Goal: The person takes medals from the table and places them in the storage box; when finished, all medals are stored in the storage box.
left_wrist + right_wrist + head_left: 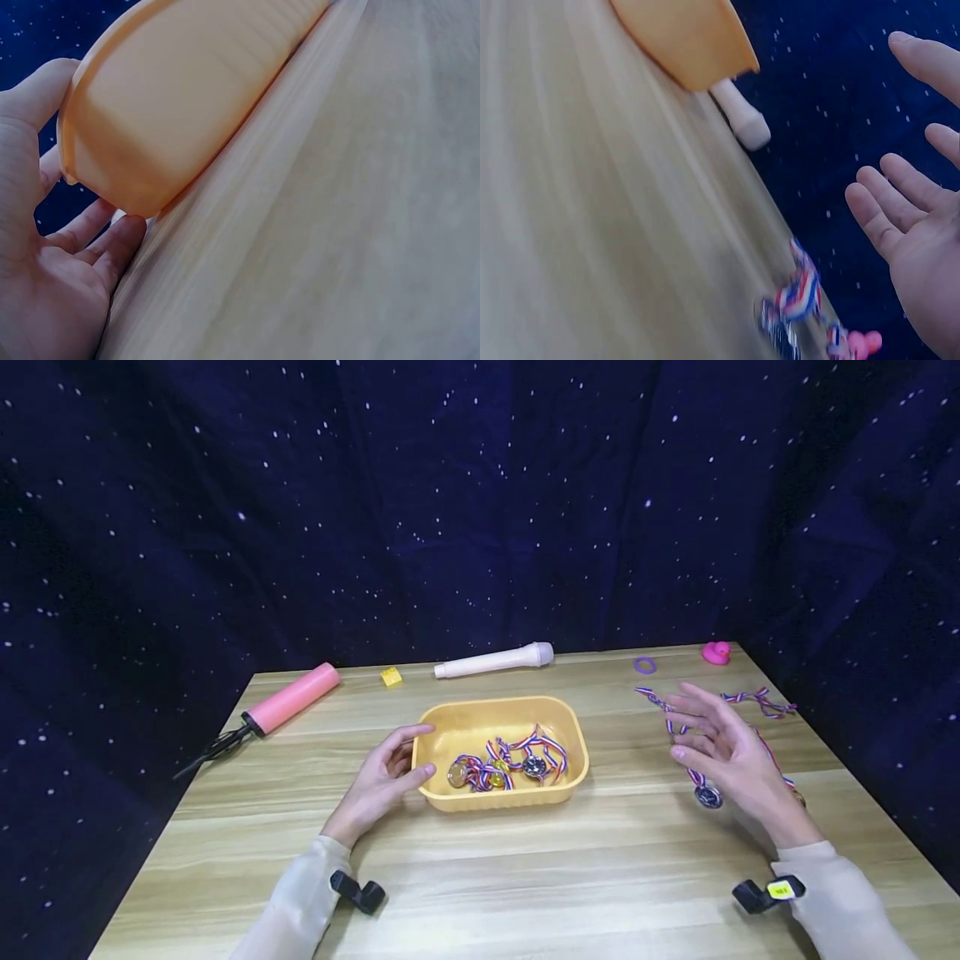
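My left hand [381, 783] holds the left end of a yellow plastic bin [504, 800]. In the left wrist view its thumb [46, 88] lies at the rim and the other fingers reach to the bin's lower corner. Inside the bin are several medals with striped ribbons, among them a silver medal [534, 767] and a gold-coloured medal [457, 774]. Over at the right, my right hand [723, 752] hovers above the table with fingers spread and nothing in them. Beneath it lies another silver medal [708, 796], its red, white and blue ribbon partly hidden by the hand.
Along the back of the wooden table [525, 885] lie a pink pump [294, 697], a yellow toy block [391, 677], a white microphone [491, 662], a purple ring [645, 666] and a pink rubber duck [717, 652]. Another striped ribbon [761, 700] lies near the right edge.
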{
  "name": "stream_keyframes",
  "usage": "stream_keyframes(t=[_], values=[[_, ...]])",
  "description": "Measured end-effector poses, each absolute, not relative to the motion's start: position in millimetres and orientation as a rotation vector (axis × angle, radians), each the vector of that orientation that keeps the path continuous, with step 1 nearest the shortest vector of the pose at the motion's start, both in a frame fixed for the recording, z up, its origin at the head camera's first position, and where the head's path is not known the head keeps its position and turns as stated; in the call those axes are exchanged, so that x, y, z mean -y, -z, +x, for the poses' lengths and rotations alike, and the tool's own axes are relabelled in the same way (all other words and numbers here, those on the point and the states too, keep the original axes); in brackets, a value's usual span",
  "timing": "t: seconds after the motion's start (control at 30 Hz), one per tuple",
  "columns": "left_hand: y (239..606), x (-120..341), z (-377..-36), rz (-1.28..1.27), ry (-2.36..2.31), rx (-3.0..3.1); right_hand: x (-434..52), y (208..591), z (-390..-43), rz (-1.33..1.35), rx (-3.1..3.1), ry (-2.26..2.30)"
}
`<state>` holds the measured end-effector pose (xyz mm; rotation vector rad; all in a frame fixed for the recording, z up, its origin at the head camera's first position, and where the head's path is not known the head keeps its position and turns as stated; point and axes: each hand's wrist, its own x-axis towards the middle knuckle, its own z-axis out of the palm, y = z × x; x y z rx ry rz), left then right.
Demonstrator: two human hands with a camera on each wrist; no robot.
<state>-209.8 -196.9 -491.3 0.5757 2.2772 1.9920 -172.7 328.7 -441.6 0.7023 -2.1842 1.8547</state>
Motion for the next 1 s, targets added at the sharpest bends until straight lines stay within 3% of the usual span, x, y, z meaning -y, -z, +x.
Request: stream_keyframes(t=[0.4,1.0], values=[[491,197,-211,0.554,-1.983,-2.289,-363,466,-150,0.671,2.223,-1.819],[489,196,-209,0.547,-1.984,-2.286,-377,480,-144,0.636,2.604,-1.435]])
